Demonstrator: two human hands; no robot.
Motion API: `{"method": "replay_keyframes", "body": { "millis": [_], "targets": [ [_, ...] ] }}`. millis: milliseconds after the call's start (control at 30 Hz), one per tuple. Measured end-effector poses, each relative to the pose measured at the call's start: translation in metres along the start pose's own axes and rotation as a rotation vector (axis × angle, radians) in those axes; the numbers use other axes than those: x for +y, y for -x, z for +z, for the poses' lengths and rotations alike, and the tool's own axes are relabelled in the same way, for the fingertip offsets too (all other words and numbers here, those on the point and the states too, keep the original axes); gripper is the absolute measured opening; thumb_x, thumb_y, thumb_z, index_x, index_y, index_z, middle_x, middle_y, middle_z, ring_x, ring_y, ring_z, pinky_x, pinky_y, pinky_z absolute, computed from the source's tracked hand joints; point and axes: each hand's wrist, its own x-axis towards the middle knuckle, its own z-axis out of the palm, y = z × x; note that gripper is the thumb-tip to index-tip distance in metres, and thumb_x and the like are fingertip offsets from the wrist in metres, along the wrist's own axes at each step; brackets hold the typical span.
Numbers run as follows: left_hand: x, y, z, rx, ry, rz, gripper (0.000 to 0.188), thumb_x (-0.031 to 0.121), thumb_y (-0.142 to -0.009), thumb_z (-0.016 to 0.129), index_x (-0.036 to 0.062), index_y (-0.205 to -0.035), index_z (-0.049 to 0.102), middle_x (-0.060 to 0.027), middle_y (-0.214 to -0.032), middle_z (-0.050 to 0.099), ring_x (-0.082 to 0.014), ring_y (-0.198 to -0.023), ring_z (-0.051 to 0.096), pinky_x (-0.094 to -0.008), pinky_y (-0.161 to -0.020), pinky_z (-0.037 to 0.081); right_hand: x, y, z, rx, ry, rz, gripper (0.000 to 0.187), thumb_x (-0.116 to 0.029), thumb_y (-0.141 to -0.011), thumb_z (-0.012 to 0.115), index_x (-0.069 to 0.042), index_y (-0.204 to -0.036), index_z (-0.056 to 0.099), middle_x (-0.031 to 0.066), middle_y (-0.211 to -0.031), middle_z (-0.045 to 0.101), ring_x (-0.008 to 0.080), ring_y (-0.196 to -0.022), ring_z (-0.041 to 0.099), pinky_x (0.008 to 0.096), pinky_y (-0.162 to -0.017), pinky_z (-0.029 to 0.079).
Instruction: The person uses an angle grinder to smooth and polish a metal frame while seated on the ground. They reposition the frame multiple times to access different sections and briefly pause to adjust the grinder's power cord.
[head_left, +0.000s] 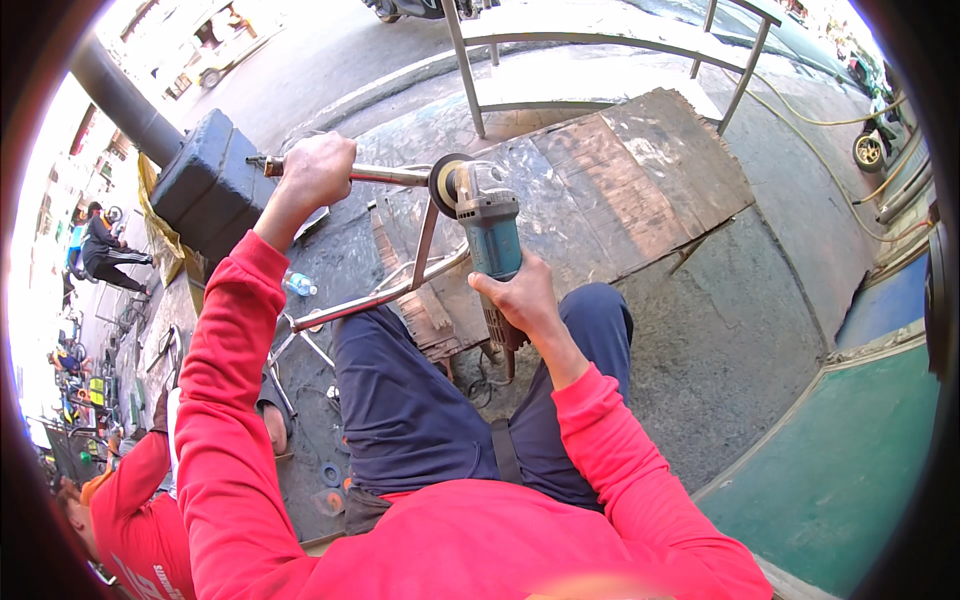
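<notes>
Two hands (318,168) (528,293) hold metal frame (425,245) and grinder (494,245) (teal-bodied).

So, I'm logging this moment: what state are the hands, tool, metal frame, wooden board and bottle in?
Left hand: closed around a tube of the frame.
Right hand: closed around the grinder's body.
Angle grinder: held up, disc at the tube; whether it is spinning, I cannot tell.
Metal frame: held at one end.
Wooden board: worn, ragged at the far edge.
Plastic bottle: not held.
</notes>
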Motion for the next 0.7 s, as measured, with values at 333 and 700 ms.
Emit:
{"method": "replay_keyframes", "body": {
  "millis": [333, 700],
  "targets": [
    [-0.0008, -0.0014, 0.0018, -0.015, 0.005, -0.011, 0.010, 0.007, -0.069, 0.066, 0.0013, -0.074, 0.072, -0.0213, -0.076, 0.069, -0.0369, -0.076, 0.070, -0.0443, -0.071, 0.057, 0.0014, -0.0012, -0.0031, 0.022, 0.008, 0.020, 0.042, -0.028, -0.069, 0.081, 0.002, -0.096, 0.067, 0.0145, -0.083, 0.072, 0.0226, -0.075, 0.071, 0.0349, -0.071, 0.055],
    [0.0010, -0.0016, -0.0055, -0.097, -0.014, -0.033, 0.015, 0.006, -0.072, 0.066, 0.0006, -0.084, 0.074, -0.0210, -0.085, 0.071, -0.0350, -0.081, 0.072, -0.0427, -0.073, 0.058, -0.0077, 0.0014, -0.0032, 0.016, 0.043, 0.052, 0.044, -0.028, -0.069, 0.080, 0.004, -0.096, 0.066, 0.0161, -0.082, 0.072, 0.0237, -0.076, 0.071, 0.0352, -0.071, 0.056]
  ]
}}
